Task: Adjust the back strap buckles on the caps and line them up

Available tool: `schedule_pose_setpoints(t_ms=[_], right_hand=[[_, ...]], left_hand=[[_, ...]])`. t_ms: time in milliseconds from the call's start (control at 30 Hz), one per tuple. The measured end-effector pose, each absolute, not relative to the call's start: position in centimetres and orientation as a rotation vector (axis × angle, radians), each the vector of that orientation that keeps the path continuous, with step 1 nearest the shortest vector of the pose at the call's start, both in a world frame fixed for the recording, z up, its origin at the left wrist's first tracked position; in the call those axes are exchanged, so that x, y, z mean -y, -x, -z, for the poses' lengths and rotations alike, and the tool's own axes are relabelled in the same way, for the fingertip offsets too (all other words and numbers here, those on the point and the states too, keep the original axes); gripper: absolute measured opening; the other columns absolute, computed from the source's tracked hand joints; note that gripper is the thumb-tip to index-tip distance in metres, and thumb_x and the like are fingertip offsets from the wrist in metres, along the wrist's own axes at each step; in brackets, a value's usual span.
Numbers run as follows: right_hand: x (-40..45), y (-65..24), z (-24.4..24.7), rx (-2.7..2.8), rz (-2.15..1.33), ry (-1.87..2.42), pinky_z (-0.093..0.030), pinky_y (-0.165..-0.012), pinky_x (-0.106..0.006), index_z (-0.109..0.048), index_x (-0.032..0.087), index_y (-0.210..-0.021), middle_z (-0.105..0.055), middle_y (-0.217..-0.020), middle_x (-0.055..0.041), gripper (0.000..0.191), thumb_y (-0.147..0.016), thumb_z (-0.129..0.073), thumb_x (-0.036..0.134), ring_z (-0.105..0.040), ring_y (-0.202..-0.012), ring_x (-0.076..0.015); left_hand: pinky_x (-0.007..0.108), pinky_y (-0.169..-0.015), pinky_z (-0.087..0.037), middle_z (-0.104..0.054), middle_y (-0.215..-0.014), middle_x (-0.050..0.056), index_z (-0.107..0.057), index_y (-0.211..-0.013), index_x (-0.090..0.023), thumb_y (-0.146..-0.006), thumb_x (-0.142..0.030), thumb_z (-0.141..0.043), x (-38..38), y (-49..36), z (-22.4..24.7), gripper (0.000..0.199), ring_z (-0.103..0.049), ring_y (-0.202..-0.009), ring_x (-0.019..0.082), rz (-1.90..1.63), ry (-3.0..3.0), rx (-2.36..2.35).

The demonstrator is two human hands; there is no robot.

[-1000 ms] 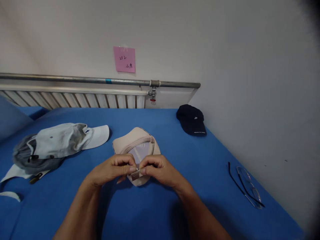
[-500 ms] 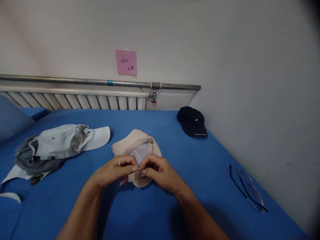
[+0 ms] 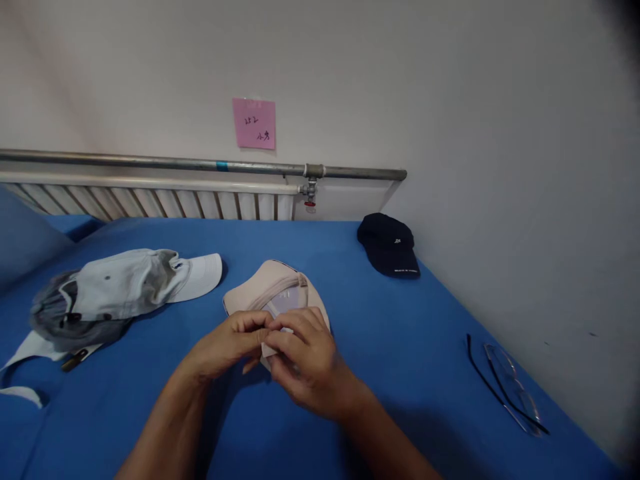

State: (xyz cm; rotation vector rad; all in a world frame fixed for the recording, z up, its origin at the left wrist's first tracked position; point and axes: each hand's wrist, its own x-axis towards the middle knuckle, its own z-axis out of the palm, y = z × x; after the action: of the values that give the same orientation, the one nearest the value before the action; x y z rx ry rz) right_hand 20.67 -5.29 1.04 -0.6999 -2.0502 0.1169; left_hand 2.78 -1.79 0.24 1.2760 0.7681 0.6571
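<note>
A pale pink cap (image 3: 260,285) lies with its inside facing up on the blue sheet, its brim pointing to the upper left. At its near edge, my left hand (image 3: 235,340) pinches the cap's strap between thumb and fingers. My right hand (image 3: 305,360) meets the left there, its fingers closed over the strap end. Most of the strap and the cap's near side are hidden behind the fingers; a small pale piece shows between the hands.
White and grey caps (image 3: 125,283) lie stacked at the left, with loose straps. A dark navy cap (image 3: 389,243) sits at the back right by the wall. Eyeglasses (image 3: 510,390) rest near the right edge of the blue sheet (image 3: 410,340). A radiator (image 3: 200,203) and pipe (image 3: 150,161) run behind.
My right hand has turned and moved over the strap, covering the label that showed before. My left hand stays almost in place. The view has shifted slightly.
</note>
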Motion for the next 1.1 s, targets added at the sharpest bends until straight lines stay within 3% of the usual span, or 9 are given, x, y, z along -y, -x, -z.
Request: schedule_pose_setpoints(t_ms=[200, 467, 567, 700, 833, 1000, 1100], right_hand=[[5.6, -19.9, -0.7, 1.96, 0.092, 0.721, -0.044, -0.084, -0.037, -0.065, 0.019, -0.086, -0.067, -0.099, -0.0058, 0.013, -0.086, -0.054, 0.012, -0.059, -0.095, -0.019], [6.5, -18.7, -0.6, 1.909, 0.247, 0.673, -0.034, -0.095, -0.043, -0.066, 0.019, -0.088, -0.068, -0.102, -0.004, 0.015, -0.085, -0.055, 0.01, -0.06, -0.099, -0.0194], [6.6, -19.5, -1.1, 1.966, 0.125, 0.683, -0.03, -0.1, -0.046, -0.065, 0.023, -0.092, -0.067, -0.106, -0.0028, 0.014, -0.083, -0.058, 0.015, -0.059, -0.103, -0.0217], [5.5, -22.5, -1.5, 1.634, -0.202, 0.802, -0.039, -0.096, -0.046, -0.06, 0.027, -0.11, -0.062, -0.117, -0.006, 0.029, -0.084, -0.055, 0.016, -0.057, -0.109, -0.024], [3.9, -24.9, -1.6, 1.589, -0.464, 0.935, -0.04, -0.096, -0.045, -0.063, 0.027, -0.099, -0.068, -0.106, -0.0044, 0.027, -0.08, -0.052, 0.011, -0.059, -0.108, -0.0237], [4.1, -24.4, -1.9, 2.003, -0.459, 0.9, -0.029, -0.103, -0.048, -0.064, 0.024, -0.104, -0.07, -0.102, -0.0019, 0.035, -0.075, -0.052, 0.008, -0.061, -0.101, -0.0212], [4.4, -23.7, -1.9, 2.085, -0.407, 0.917, -0.027, -0.104, -0.049, -0.063, 0.023, -0.112, -0.066, -0.116, -0.0053, 0.039, -0.077, -0.053, 0.01, -0.056, -0.112, -0.0231]], left_hand=[[0.015, -0.035, -0.031, -0.049, -0.053, -0.006, -0.063, -0.08, -0.014, -0.08, -0.047, -0.07, 1.9, -3.1, 0.0, 0.034, -0.037, -0.036, 0.004, -0.683, -1.225, -0.721], [0.018, -0.039, -0.032, -0.054, -0.058, -0.003, -0.064, -0.079, -0.014, -0.078, -0.038, -0.072, 2.5, -3.3, -0.3, 0.025, -0.041, -0.04, 0.005, -0.741, -1.195, -0.762], [0.018, -0.038, -0.03, -0.054, -0.056, -0.004, -0.063, -0.079, -0.015, -0.078, -0.039, -0.072, 2.4, -3.0, -0.2, 0.026, -0.041, -0.039, 0.006, -0.732, -1.198, -0.764], [0.018, -0.038, -0.026, -0.05, -0.046, -0.004, -0.058, -0.073, -0.016, -0.081, -0.047, -0.068, 2.2, -2.4, -0.3, 0.034, -0.04, -0.036, 0.007, -0.7, -1.209, -0.745], [0.02, -0.046, -0.029, -0.049, -0.056, -0.002, -0.059, -0.069, -0.015, -0.08, -0.045, -0.071, 2.1, -1.6, -0.8, 0.034, -0.041, -0.049, 0.008, -0.732, -1.305, -0.739], [0.024, -0.06, -0.036, -0.049, -0.066, 0.0, -0.06, -0.065, -0.015, -0.077, -0.045, -0.073, 2.1, 0.0, -1.1, 0.035, -0.044, -0.064, 0.013, -0.813, -1.371, -0.581], [0.025, -0.061, -0.036, -0.051, -0.068, 0.001, -0.064, -0.068, -0.015, -0.078, -0.043, -0.072, 2.1, 0.7, -1.0, 0.031, -0.046, -0.066, 0.015, -0.785, -1.414, -0.509]])
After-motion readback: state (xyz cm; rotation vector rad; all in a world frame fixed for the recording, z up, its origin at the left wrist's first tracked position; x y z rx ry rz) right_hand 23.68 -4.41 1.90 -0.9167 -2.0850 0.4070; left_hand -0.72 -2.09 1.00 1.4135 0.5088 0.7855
